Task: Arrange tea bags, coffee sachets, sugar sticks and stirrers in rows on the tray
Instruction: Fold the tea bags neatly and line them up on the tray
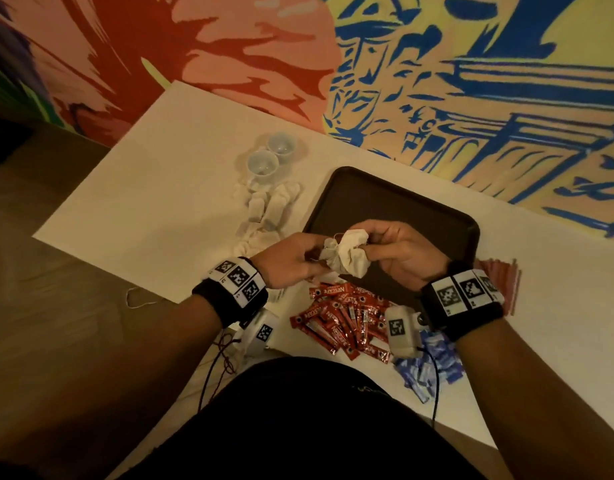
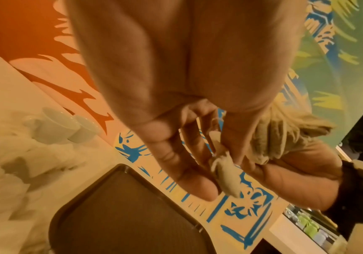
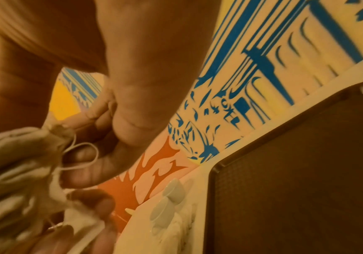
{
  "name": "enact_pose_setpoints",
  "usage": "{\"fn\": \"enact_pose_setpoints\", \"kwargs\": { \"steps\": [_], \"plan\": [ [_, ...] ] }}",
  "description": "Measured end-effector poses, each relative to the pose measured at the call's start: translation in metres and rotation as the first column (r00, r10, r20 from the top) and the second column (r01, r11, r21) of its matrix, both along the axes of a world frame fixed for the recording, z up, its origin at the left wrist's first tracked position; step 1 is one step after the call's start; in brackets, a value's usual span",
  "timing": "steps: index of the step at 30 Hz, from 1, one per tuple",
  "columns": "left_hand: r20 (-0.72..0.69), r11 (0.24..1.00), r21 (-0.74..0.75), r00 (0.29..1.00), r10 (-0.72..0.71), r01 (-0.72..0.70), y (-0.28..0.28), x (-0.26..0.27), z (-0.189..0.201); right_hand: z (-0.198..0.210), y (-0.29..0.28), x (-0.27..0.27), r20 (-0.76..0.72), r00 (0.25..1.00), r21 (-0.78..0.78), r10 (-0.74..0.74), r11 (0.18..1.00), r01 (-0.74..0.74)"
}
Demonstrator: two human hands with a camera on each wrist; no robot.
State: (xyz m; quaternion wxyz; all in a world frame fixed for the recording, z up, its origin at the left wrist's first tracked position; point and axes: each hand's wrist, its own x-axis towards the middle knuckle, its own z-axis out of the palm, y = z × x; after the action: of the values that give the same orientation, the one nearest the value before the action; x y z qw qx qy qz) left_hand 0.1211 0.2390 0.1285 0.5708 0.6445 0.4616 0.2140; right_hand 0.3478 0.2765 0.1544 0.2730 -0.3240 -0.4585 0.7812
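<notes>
**Both hands working a tangle of tea bags above the tray's near edge**

Head view is showing, nearest the person at the tabletop's near edge, a loose heap of blue and white sugar sticks (image 1: 428, 367), slim and crinkly. Just beyond them, glossy red coffee sachets (image 1: 343, 318) are lying criss-crossed in a pile. A bundle of thin reddish stirrers (image 1: 499, 271) is lying beside the tray's near right corner, partly hidden by the right wrist.

Above the tray's near edge, the left hand (image 1: 291, 259) and the right hand (image 1: 402, 252) are holding a crumpled clump of tea bags (image 1: 345, 252) between them, soft off-white paper with thin strings looping out. The left fingers (image 2: 234, 137) are pinching one small bag at the clump's end. The right hand's fingers (image 3: 102, 161) are curling around the bunch, with a string looping across them.

The tray (image 1: 367, 199) is lying flat on the white tabletop (image 1: 153, 188), dark brown, rectangular, with rounded corners, a raised rim and a finely textured floor.

Left of the tray, more tea bags (image 1: 264, 209) are lying in a rumpled pale heap. Farther on, toward the tabletop's far edge, two small smooth white cups (image 1: 272, 155) are standing side by side, touching.
</notes>
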Motion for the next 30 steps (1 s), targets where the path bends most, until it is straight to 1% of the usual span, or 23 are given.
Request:
{"fn": "enact_pose_setpoints", "kwargs": {
  "steps": [3,5,9,12,17,20,21,23,24,25,27,28,29,30],
  "plan": [
    [-0.085,0.997,0.067,0.995,0.055,-0.049,-0.004,0.013,-0.008,-0.004,-0.008,0.024,-0.014,0.995,-0.017,-0.094,0.995,0.094],
    [-0.145,0.99,0.118,0.985,0.098,-0.081,-0.005,0.02,-0.01,-0.005,-0.013,0.04,0.002,0.988,-0.058,-0.157,0.986,0.157],
    [-0.291,0.973,0.191,0.939,0.182,-0.129,-0.003,0.026,-0.013,-0.006,-0.019,0.067,0.076,0.965,-0.081,-0.252,0.963,0.258],
    [-0.305,0.958,0.177,0.913,0.272,-0.227,0.001,0.031,-0.011,-0.01,-0.021,0.087,0.088,0.944,-0.149,-0.319,0.932,0.329],
    [-0.378,0.932,0.224,0.856,0.352,-0.284,0.006,0.043,0.002,-0.017,-0.024,0.112,0.036,0.908,-0.314,-0.418,0.857,0.408],
    [-0.464,0.914,0.259,0.79,0.401,-0.313,0.009,0.044,0.008,-0.028,-0.022,0.125,0.032,0.853,-0.381,-0.521,0.783,0.492],
    [-0.494,0.906,0.273,0.762,0.42,-0.323,0.01,0.044,0.011,-0.032,-0.021,0.13,0.057,0.823,-0.412,-0.565,0.737,0.535],
    [-0.534,0.893,0.285,0.715,0.45,-0.349,0.01,0.044,0.014,-0.041,-0.018,0.137,0.126,0.753,-0.489,-0.646,0.62,0.613],
    [-0.536,0.885,0.276,0.705,0.465,-0.375,0.009,0.044,0.015,-0.047,-0.017,0.139,0.171,0.72,-0.515,-0.673,0.562,0.647],
    [-0.525,0.874,0.256,0.7,0.484,-0.413,0.008,0.043,0.015,-0.049,-0.017,0.139,0.2,0.701,-0.533,-0.684,0.524,0.664],
    [-0.469,0.851,0.197,0.715,0.518,-0.487,0.007,0.044,0.015,-0.053,-0.012,0.138,0.289,0.677,-0.561,-0.676,0.453,0.692],
    [-0.42,0.846,0.155,0.741,0.524,-0.51,0.007,0.044,0.013,-0.051,-0.012,0.135,0.313,0.687,-0.583,-0.656,0.439,0.684],
    [-0.371,0.849,0.124,0.77,0.519,-0.513,0.006,0.046,0.013,-0.048,-0.013,0.13,0.279,0.711,-0.626,-0.645,0.439,0.644],
    [-0.326,0.858,0.106,0.797,0.508,-0.503,0.005,0.048,0.014,-0.045,-0.015,0.125,0.236,0.739,-0.649,-0.631,0.464,0.603]
  ]
}}
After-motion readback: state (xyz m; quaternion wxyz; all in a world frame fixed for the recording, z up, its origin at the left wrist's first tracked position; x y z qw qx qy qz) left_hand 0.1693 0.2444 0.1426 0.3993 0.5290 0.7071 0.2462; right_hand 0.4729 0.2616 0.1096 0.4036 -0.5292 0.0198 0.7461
